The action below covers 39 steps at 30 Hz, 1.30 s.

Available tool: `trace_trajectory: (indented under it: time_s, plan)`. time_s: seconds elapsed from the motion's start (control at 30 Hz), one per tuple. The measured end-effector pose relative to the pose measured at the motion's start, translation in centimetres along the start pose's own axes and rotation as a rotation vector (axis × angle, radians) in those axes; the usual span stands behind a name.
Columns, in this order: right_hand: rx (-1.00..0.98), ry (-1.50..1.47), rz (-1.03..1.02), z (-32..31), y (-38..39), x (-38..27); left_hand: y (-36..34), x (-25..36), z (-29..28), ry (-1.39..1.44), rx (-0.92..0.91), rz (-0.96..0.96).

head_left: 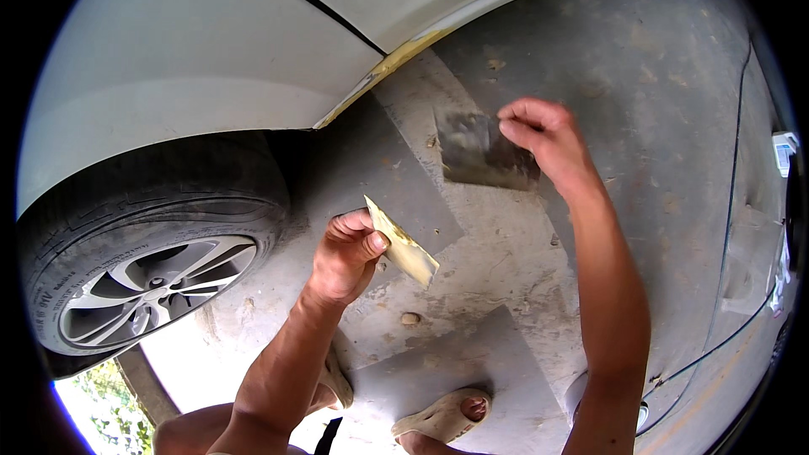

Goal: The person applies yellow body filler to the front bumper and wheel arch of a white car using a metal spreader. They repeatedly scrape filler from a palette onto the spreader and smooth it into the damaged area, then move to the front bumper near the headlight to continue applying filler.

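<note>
Yellow residue smears the thin cream-coloured piece (409, 253) that the left hand (345, 263) grips near its upper end, thumb on the near face and fingers curled behind; such a pinch probably keeps most of the face and the lower edge free. Beyond those fingers and to their right, the right hand (552, 139) has thumb and fingertips drawn together at the upper right of a dark rectangular sheet (480, 152) (blurred, so I cannot tell whether they pinch it or merely overlap it). If held, it would hang clear of the palm that way. Well above the left fingers, yellow filler-like material (400, 57) runs along the lower edge of the white car body (211, 42). Left of them stands the black tyre (227, 181) around a spoked alloy wheel (160, 293); below them, beige sandals (447, 415) rest apart on the grey floor (657, 118), presumably for balance while both arms reach forward.
</note>
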State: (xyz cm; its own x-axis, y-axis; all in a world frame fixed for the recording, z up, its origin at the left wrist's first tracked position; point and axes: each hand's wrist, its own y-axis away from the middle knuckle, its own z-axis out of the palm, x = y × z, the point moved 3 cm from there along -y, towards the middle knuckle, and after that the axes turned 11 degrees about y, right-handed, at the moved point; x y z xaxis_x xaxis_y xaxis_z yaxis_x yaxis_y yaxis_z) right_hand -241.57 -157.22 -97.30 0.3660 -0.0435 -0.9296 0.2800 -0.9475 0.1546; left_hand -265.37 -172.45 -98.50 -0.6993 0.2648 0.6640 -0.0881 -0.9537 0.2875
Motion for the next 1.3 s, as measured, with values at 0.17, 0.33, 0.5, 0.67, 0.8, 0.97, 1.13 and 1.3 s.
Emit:
trace_trajectory:
  time_s: [0.17,0.33,0.5,0.67,0.8,0.97,1.13,1.3]
  plan:
    - [0.094,0.103,-0.206,1.8,-1.9,-3.9,0.8,-0.2,-0.4,0.050,0.060,-0.029]
    - [0.112,0.148,-0.306,2.8,-3.0,-5.4,0.8,-0.1,-0.7,0.046,0.028,-0.047]
    - [0.119,0.177,-0.346,2.9,-3.5,-5.4,0.6,-0.1,-1.0,0.053,0.001,-0.042]
    - [0.115,0.151,-0.360,3.0,-4.2,-5.3,0.6,-0.2,-1.4,0.055,0.001,-0.049]
    - [0.122,0.143,-0.357,2.3,-4.5,-5.0,0.4,-0.3,-1.1,0.070,-0.031,-0.059]
    - [0.177,0.157,-0.340,1.0,-4.7,-4.7,0.3,-0.4,-1.2,0.072,-0.050,-0.066]
    - [0.207,0.127,-0.304,-0.5,-5.2,-4.3,0.3,-0.5,-1.3,0.076,-0.049,-0.073]
    - [0.264,0.135,-0.257,-2.7,-5.5,-3.6,0.2,-0.7,-1.0,0.080,-0.049,-0.079]
